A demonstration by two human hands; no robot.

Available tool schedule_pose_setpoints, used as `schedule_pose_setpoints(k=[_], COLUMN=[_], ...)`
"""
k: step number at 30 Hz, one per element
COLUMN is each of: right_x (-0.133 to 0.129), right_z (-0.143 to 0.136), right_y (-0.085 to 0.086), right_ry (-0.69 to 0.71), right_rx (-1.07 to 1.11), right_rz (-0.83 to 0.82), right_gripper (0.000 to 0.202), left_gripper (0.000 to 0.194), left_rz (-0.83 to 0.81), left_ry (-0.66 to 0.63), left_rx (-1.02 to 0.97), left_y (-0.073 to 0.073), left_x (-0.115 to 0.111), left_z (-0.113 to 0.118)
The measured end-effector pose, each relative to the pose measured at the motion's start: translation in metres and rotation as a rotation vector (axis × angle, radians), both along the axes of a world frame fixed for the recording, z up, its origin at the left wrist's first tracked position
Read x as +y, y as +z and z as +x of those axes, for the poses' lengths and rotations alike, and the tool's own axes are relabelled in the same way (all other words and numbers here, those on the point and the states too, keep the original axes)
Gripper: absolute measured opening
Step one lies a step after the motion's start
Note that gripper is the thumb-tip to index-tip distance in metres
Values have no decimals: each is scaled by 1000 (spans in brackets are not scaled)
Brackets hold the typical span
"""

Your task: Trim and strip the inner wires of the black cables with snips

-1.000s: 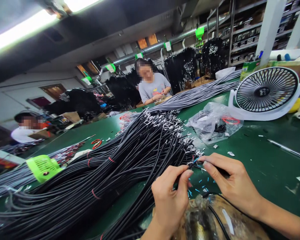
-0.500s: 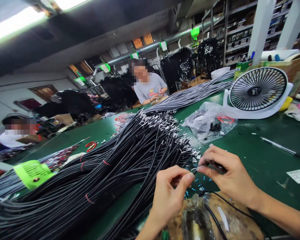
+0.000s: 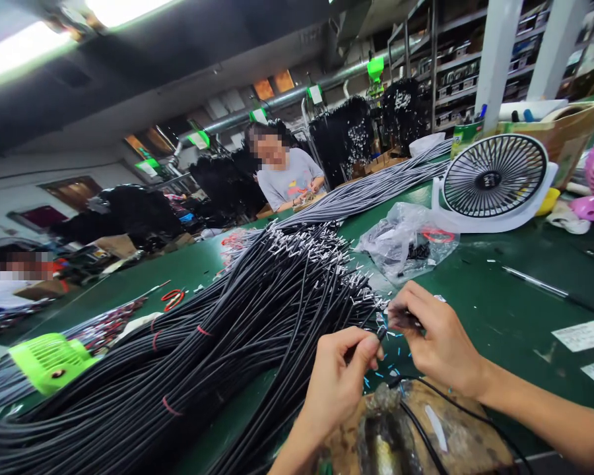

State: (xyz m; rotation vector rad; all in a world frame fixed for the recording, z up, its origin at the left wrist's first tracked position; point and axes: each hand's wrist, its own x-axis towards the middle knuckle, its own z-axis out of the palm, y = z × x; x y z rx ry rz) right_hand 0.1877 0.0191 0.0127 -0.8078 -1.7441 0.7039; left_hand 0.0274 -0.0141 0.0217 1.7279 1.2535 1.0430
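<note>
My left hand (image 3: pixel 341 373) is closed, thumb against forefinger, on a black cable (image 3: pixel 382 332) whose short end pokes out past the fingertips. Just right of that end, my right hand (image 3: pixel 440 340) has its fingers bent together; what they hold, if anything, is hidden and dark. A big bundle of black cables (image 3: pixel 188 343) with white stripped ends lies to the left, tied with red bands. Below my hands sits a worn wooden block (image 3: pixel 450 422) carrying a tape-wrapped metal piece (image 3: pixel 389 435) and a black cord (image 3: pixel 420 432). Small blue bits are scattered between.
A clear plastic bag (image 3: pixel 400 241) of small black parts lies on the green table (image 3: pixel 480 290). Around it are a white fan (image 3: pixel 492 181), a pen (image 3: pixel 534 282), paper slips (image 3: pixel 581 333), grey cables (image 3: pixel 371 194) and a green fan (image 3: pixel 52 363). A co-worker (image 3: pixel 290 175) sits across.
My right hand has lifted slightly and its fingers have drawn off the cable tip, which now shows more. My left hand keeps its pinch. The whole view has shifted a little.
</note>
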Motion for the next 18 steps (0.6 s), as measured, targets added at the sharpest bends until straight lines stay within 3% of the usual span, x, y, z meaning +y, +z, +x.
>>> schedule_pose_setpoints(k=[1,3,6,8,9,12,14,16,18], right_x=[1,2,2,3,4,14,26,37,42], right_z=[0,-3,-6,-7,-6,1,11,23,33], right_y=[0,-1,-2,-3,-4,-5,-5,-4,0], right_ry=[-59,-40,264,356,302,-54,-225,-291,-328], right_rx=[1,56,104,55,28,22,88,123,124], right_rz=[27,-107,-457,-437,-335,-72,-79,-98,-75], right_gripper=[10,13,26,26,23,12,16,28,20], left_gripper=[38,35,19,13,12,7,7,8,8], left_rz=[-48,-32,206,324,355,497,630,689,666], left_ry=[-15,24,163,214,226,242,256,275,299], left_rx=[-34,-42,82,164,192,255,269,251,220], left_y=[-1,-2,-5,-7,-8,-11,-12,-13,-14], left_x=[0,3,5,4,2,-5,-8,-8,-7], left_z=[1,0,-4,-5,-5,-1,0,-1,-3])
